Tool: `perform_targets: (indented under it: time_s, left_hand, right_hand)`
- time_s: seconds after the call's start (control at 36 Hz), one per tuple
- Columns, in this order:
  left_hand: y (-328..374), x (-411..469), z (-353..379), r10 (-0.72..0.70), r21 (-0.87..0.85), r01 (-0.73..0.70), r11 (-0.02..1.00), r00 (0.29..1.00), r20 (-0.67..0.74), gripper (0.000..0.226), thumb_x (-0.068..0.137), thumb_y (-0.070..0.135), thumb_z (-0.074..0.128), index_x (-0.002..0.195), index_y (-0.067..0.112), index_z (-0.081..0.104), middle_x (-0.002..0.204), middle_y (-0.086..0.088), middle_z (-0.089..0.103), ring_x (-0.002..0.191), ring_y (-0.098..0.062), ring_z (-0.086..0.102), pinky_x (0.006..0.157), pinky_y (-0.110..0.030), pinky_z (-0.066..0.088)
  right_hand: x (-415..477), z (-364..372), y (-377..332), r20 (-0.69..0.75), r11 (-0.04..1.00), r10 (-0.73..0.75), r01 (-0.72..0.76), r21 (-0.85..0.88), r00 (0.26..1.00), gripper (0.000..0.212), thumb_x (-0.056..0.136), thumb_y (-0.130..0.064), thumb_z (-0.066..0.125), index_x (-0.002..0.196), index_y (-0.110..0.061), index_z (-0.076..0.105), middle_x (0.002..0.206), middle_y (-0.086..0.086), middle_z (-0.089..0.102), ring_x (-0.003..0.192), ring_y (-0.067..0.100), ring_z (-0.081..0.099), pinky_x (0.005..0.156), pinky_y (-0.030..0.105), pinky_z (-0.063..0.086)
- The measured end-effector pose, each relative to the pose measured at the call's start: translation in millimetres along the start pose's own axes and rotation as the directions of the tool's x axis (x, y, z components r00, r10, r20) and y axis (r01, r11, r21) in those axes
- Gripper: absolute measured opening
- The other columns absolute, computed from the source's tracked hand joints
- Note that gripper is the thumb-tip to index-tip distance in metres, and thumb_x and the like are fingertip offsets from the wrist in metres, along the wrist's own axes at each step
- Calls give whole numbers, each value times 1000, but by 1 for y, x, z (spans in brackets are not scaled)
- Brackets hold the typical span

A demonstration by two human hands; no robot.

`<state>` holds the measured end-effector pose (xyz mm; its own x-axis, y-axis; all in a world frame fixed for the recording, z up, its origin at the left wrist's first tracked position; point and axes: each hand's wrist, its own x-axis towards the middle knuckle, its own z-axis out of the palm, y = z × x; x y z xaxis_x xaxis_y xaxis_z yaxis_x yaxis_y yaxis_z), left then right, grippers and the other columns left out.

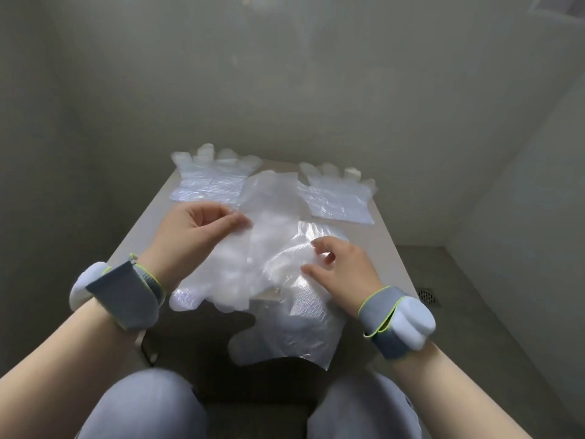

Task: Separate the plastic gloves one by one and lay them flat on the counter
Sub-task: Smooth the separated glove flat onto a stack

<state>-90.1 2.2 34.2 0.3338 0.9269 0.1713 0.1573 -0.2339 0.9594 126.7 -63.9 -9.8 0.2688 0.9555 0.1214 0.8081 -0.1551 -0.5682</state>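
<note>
A loose stack of clear plastic gloves [272,267] lies in the middle of the narrow beige counter [145,223], its lower part hanging over the near edge. My left hand [193,239] pinches the stack's upper left edge between thumb and fingers. On the stack's right side, my right hand [338,270] pinches the thin film with curled fingertips. Two separate gloves lie flat at the back: one at the far left [209,180] and one at the far right [340,198], fingers pointing toward the wall.
The counter stands in a corner of pale walls [285,90]. To the right, the floor [459,312] has a small drain [428,295]. Grey wrist straps sit on both my forearms, and my knees [152,407] are below the counter's near edge.
</note>
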Motion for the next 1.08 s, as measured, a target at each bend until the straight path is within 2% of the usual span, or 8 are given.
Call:
perform_targets:
  time_s: [0.19,0.25,0.36,0.44,0.58,0.72,0.89,1.08]
  left_hand:
    - [-5,0,-7,-19,-51,18,999,999,-31,13,82,19,70,85,7,75,90,-9,74,82,-9,63,82,-20,47]
    - [-5,0,-9,-24,-52,22,998,999,-34,14,82,21,70,85,9,76,91,-8,74,86,-12,64,88,-28,47]
    - [-4,1,-11,-10,-31,9,999,1000,-25,14,82,25,70,84,12,76,88,-4,75,80,-6,63,73,-14,44]
    - [-2,2,-10,2,-22,-3,1000,999,-36,14,83,23,69,84,12,76,87,-3,74,74,-1,60,64,-7,40]
    - [0,2,-14,-10,-54,8,999,999,-37,15,82,25,70,84,12,76,88,-8,74,79,-11,62,79,-28,46]
    - [0,4,-21,-1,-47,-2,999,998,-55,16,83,28,69,85,14,76,86,-3,74,79,-8,63,80,-26,44]
    - [2,6,-30,-1,-60,-4,998,997,-78,15,85,24,68,86,12,76,90,-6,75,93,-19,67,99,-40,47]
    - [12,10,-36,10,-202,-18,979,999,-38,22,77,30,69,83,11,76,93,-10,74,96,-24,68,92,-33,53]
  right_hand:
    - [9,6,5,-24,996,75,-74,55,997,22,71,-28,74,93,-27,68,91,-11,61,68,2,47,72,19,39]
    - [10,5,5,-54,990,112,-107,93,992,11,69,-26,74,77,-28,67,72,-15,56,65,3,47,64,19,38]
    - [14,-2,5,-33,983,91,-85,160,995,10,71,-25,77,65,-24,69,46,-25,51,55,2,45,56,19,34]
    - [26,-11,2,-53,989,33,-25,146,998,14,71,-25,77,62,-27,66,58,-20,60,67,1,53,60,16,40]
    - [56,-27,-10,-20,993,-108,109,43,994,10,74,-17,74,69,-23,68,66,-15,63,67,1,57,69,22,46]
    - [82,-27,-20,71,967,-228,234,-97,971,6,76,-16,72,76,-21,69,73,-13,63,76,8,58,78,26,46]
    - [96,-10,-9,130,957,-235,253,-142,963,8,76,-15,73,83,-18,70,79,-5,67,81,14,60,86,36,47]
    - [98,-4,2,52,964,-241,246,-105,969,23,78,-7,66,100,-17,68,77,-9,62,83,12,55,90,34,43]
